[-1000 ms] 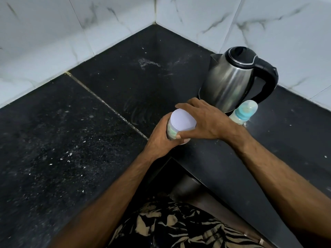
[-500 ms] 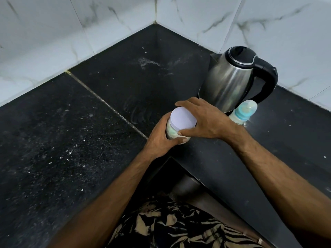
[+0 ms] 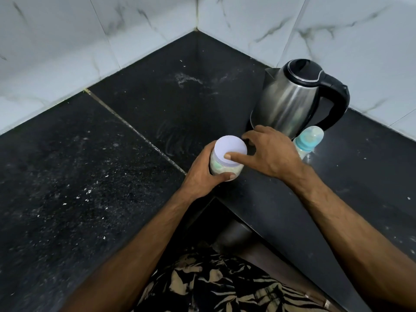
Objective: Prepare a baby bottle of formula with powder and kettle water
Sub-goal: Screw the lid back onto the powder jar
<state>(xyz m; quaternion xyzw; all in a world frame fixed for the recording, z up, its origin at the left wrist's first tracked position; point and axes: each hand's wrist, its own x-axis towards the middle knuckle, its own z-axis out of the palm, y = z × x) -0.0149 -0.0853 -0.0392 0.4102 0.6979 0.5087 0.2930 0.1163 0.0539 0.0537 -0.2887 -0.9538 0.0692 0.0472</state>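
Note:
A small clear powder jar with a flat white lid stands on the black stone counter, near its inner corner edge. My left hand grips the jar's body from the left. My right hand hovers at the lid's right side, its thumb tip resting on the lid top. Its fingers are loosely curled and stand off the rim, with a dark gap between. A steel kettle with a black lid and handle stands behind. A baby bottle with a teal collar and clear cap is upright just in front of the kettle.
White marble-look tiled walls meet in a corner behind the counter. Pale specks and dust are scattered over the counter's left part. The counter edge drops away just below my hands, with patterned clothing beneath.
My right hand has let go of the lid's rim; its fingers have lifted off to the right and only the thumb touches the top. The left hand and jar stay put.

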